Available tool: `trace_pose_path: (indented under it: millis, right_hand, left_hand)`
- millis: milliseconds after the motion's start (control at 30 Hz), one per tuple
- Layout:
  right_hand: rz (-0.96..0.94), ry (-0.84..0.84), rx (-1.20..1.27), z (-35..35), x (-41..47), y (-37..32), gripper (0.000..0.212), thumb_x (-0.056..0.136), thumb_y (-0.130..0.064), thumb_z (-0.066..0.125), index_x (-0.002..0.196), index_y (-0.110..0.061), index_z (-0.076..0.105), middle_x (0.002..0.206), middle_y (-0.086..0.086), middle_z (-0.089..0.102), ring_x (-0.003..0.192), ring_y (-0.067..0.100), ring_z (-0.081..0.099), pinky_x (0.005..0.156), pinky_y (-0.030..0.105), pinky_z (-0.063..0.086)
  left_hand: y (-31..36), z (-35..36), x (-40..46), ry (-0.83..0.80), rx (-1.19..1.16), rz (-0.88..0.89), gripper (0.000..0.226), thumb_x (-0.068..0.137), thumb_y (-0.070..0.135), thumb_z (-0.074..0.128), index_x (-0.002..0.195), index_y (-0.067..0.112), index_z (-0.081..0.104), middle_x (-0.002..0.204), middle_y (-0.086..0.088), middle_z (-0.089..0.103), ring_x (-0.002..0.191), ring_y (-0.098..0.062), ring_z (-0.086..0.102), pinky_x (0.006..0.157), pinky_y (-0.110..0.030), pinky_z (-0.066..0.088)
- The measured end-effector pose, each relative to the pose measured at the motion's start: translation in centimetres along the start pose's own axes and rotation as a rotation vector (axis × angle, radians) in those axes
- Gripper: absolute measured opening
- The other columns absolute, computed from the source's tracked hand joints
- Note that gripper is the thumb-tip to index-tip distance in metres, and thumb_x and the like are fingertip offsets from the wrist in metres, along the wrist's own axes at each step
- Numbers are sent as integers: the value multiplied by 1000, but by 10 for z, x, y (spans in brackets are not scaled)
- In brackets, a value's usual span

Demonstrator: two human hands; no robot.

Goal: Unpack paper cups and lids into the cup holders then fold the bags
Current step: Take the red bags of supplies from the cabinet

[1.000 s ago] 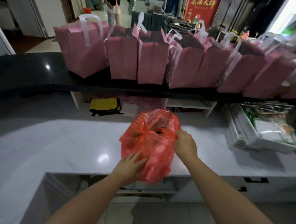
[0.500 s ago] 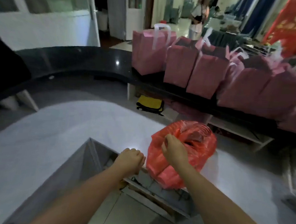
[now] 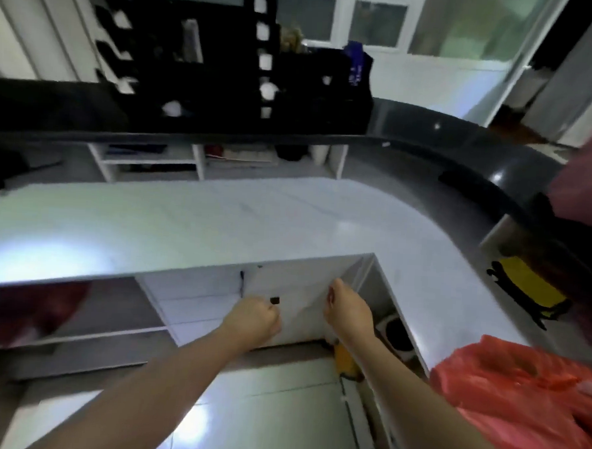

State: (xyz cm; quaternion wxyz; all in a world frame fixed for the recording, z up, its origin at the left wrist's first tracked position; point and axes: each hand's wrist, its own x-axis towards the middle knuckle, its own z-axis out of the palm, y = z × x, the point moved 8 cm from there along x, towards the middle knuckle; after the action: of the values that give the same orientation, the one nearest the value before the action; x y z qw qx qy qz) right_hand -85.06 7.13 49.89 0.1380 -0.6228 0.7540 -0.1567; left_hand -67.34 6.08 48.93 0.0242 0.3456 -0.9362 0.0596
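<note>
- Red plastic marked the bag [image 3: 518,407]: it lay at the lower right of the head view, slumped on the white surface [image 3: 219,227] by the right forearm, with neither hand on it.
- The cups and lids, I judged, were inside that bag; none showed, and I could not pick out any cup holders.
- My left hand [image 3: 253,320] was down in front of the white cabinet door [image 3: 300,303] under the surface, fingers curled tight, just beside a small dark handle [image 3: 275,300]. Whether they pinched it or only closed next to it I could not tell; the picture was blurred.
- My right hand [image 3: 348,314] was at the same door, further right, fingers bent inward with the knuckles toward me. I could not tell if it held anything.
- The step in hand, as I read it, was opening this cabinet, perhaps to reach where the cups go. The unpacking itself had not begun, for the bag looked full.
- To do it well I would pull by the handle and swing the door evenly, keeping the right forearm off the bag so it is not dragged over the edge.
- A dark bin [image 3: 397,334] and something yellow [image 3: 345,362] sat low at the right of the recess, so the door's swing and my feet needed to stay clear of them.
- Once the door stood open, I would bring the bag nearer with both hands under its bulk, as thin plastic gives and its contents could spill.
</note>
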Motion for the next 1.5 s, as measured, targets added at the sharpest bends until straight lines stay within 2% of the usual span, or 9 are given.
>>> trace_pose_path:
  millis: [100, 233, 400, 500, 633, 833, 1133, 1267, 1500]
  right_hand:
    - [-133, -90, -2, 35, 6, -74, 14, 97, -30, 49, 90, -20, 43, 80, 1, 54, 70, 27, 56, 61, 40, 47]
    - [-269, -206, 27, 85, -5, -166, 10, 98, -27, 46, 92, -20, 42, 83, 1, 52, 72, 27, 53, 66, 39, 45]
    - [-449, -267, 7, 140, -45, -274, 11, 99, -27, 45, 91, -19, 43, 77, 2, 57, 68, 26, 55, 58, 36, 38]
    - [-504, -275, 41, 166, -80, -331, 14, 96, -28, 48, 86, -21, 41, 71, -1, 51, 66, 26, 51, 56, 36, 34]
    - [-522, -328, 123, 208, -131, -385, 17, 93, -29, 51, 84, -24, 38, 65, -3, 45, 64, 25, 47, 57, 37, 35]
    - [-561, -378, 151, 263, -163, -450, 14, 91, -29, 48, 82, -21, 42, 70, 1, 57, 68, 27, 54, 56, 37, 38]
    - [-645, -514, 103, 358, -129, -528, 16, 92, -23, 47, 79, -18, 38, 63, 3, 45, 60, 25, 40, 53, 38, 34]
    - [-664, -518, 151, 396, -96, -561, 15, 92, -22, 47, 81, -16, 40, 70, 11, 50, 62, 31, 45, 57, 43, 44]
    - [-729, -512, 169, 469, -60, -610, 10, 98, -28, 50, 89, -23, 50, 82, -6, 55, 72, 18, 55, 66, 40, 51]
  left_hand:
    - [-51, 3, -63, -131, 76, -208, 33, 58, 19, 88, 48, 20, 56, 44, 3, 53, 36, -17, 45, 39, -21, 37]
    - [-112, 10, -158, -228, -48, -549, 12, 98, 17, 45, 92, 14, 55, 86, -9, 68, 74, -34, 62, 58, -36, 39]
    - [-152, 7, -282, -250, -37, -725, 42, 80, 6, 61, 120, 19, 56, 83, -5, 66, 75, -32, 64, 54, -34, 33]
    - [-166, -3, -352, -236, 83, -777, 62, 52, 8, 82, 111, 24, 70, 66, 2, 63, 59, -22, 64, 41, -26, 36]
    - [-189, 16, -441, -191, -30, -924, 56, 86, 6, 52, 139, 21, 44, 105, -6, 65, 96, -33, 62, 63, -37, 37]
    - [-216, 24, -523, -132, -64, -1050, 36, 96, 23, 45, 131, 21, 52, 118, -2, 64, 104, -27, 61, 82, -40, 52]
    - [-300, 75, -551, -118, -85, -1139, 27, 95, 29, 50, 120, 23, 57, 115, 0, 64, 99, -23, 59, 81, -38, 51]
    - [-347, 97, -559, -72, -73, -1213, 25, 94, 29, 52, 117, 24, 59, 110, 3, 66, 90, -21, 60, 74, -34, 50]
    - [-413, 150, -567, 29, -98, -1246, 27, 92, 26, 58, 117, 19, 64, 107, 0, 67, 90, -24, 63, 74, -36, 53]
